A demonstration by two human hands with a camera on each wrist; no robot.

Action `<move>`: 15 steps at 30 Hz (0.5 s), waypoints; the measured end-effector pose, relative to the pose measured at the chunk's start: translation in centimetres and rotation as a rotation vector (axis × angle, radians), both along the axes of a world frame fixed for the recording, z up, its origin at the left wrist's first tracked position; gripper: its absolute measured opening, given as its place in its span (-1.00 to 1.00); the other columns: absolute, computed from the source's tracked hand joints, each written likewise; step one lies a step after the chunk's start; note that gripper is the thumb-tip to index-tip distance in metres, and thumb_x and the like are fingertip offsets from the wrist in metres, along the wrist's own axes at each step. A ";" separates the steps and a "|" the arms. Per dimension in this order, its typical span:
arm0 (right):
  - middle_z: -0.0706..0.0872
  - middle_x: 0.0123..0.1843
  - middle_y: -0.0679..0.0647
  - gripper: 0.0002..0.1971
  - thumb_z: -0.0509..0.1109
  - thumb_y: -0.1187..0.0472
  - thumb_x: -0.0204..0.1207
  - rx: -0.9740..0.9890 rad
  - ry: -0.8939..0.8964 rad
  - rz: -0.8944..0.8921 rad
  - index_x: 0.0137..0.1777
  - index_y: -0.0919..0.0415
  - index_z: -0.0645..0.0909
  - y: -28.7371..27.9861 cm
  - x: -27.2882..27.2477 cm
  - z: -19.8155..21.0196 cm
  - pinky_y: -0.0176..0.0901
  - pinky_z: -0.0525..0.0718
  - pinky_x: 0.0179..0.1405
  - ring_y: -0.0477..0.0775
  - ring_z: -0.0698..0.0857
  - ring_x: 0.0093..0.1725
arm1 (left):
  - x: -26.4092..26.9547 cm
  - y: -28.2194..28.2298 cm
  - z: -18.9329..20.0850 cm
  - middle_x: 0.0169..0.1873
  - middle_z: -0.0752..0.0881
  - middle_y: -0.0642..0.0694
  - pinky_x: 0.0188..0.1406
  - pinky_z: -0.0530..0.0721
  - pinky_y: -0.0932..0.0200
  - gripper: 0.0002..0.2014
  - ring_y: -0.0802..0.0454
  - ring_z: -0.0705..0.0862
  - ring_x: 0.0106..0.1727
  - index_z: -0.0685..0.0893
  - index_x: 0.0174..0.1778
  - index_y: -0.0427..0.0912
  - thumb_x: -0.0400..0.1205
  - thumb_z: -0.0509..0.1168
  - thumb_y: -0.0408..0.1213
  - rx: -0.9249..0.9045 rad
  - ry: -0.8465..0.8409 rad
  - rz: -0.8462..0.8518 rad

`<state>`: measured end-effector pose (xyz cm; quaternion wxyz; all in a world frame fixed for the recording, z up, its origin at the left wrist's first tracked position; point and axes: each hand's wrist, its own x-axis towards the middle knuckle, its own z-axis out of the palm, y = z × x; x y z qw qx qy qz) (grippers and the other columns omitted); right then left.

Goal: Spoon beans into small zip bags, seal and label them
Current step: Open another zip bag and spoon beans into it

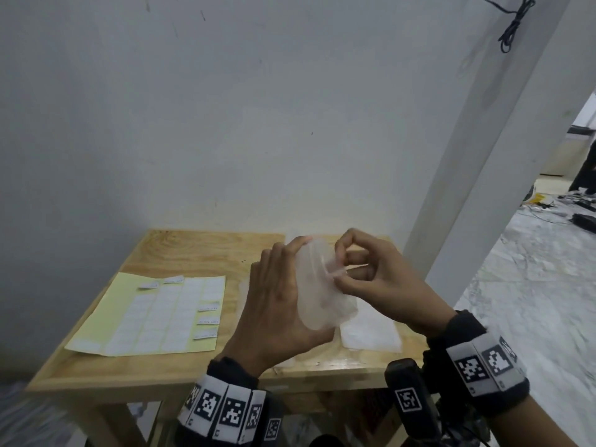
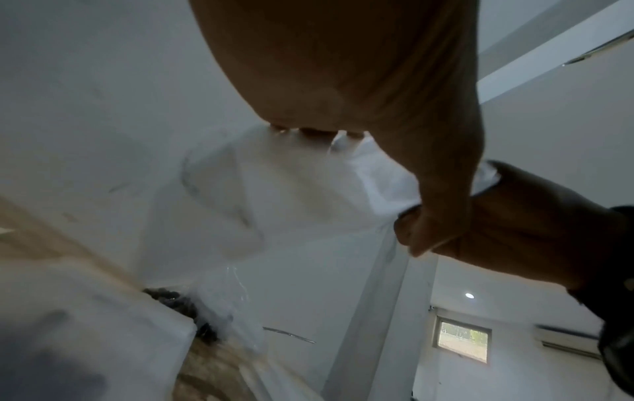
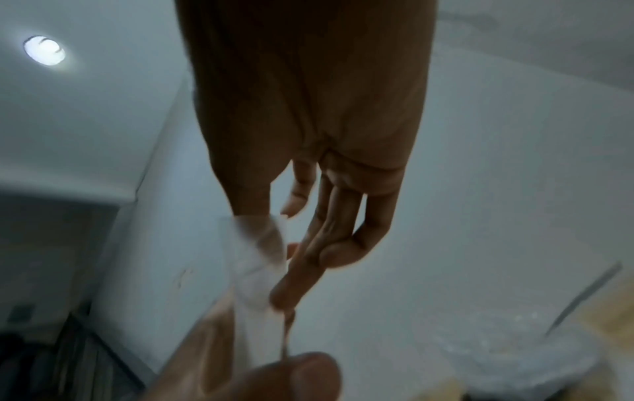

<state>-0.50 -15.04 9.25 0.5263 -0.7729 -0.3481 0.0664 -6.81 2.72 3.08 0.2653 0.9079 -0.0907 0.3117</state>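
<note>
My left hand (image 1: pixel 300 295) holds a small stack of clear empty zip bags (image 1: pixel 325 298) upright above the wooden table (image 1: pixel 193 250), fingers over the top edge and thumb under the bottom. My right hand (image 1: pixel 337 274) pinches the top edge of the front bag between thumb and forefinger. In the right wrist view the clear bag (image 3: pixel 257 257) hangs blurred between those fingertips (image 3: pixel 284 295). The left wrist view shows the bags (image 2: pixel 291 190) from below. A dark heap that looks like beans (image 2: pixel 178 301) lies in clear plastic on the table.
A yellow label sheet (image 1: pixel 154 311) with several peeled or loose white labels lies on the left of the table. More flat clear bags (image 1: pixel 371 330) lie under my right hand. A white wall stands behind, a pillar (image 1: pixel 467 188) to the right.
</note>
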 end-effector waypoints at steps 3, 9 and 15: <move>0.81 0.06 0.01 -0.83 0.52 0.40 0.54 0.004 -0.185 -0.045 0.03 0.21 0.61 -0.1 0.0 -0.2 -0.05 0.76 -0.07 0.20 0.82 -0.21 | 0.1 0.3 -0.3 0.28 0.38 0.07 0.12 0.42 0.05 0.10 0.07 0.36 0.22 0.22 0.56 0.00 0.16 0.49 0.36 0.027 0.017 0.080; 0.74 0.05 -0.16 -0.68 0.35 -0.16 0.60 -0.109 -0.305 -0.083 -0.04 0.04 0.81 1.2 -0.6 -1.3 -0.13 0.67 -0.04 -0.05 0.72 0.07 | 0.3 0.3 0.2 0.28 0.44 0.06 0.08 0.37 0.09 0.06 0.05 0.40 0.21 0.31 0.53 -0.03 0.15 0.48 0.36 0.038 -0.007 0.169; 0.61 0.42 -0.05 -0.77 0.44 0.07 0.65 0.013 0.012 0.064 -0.08 0.15 0.88 1.2 -0.7 -0.9 0.27 0.55 0.49 -0.05 0.58 0.47 | 0.4 0.9 -0.2 0.19 0.55 0.09 0.05 0.42 0.12 -0.13 0.07 0.48 0.16 0.49 0.35 -0.08 0.17 0.57 0.22 -0.077 -0.086 0.164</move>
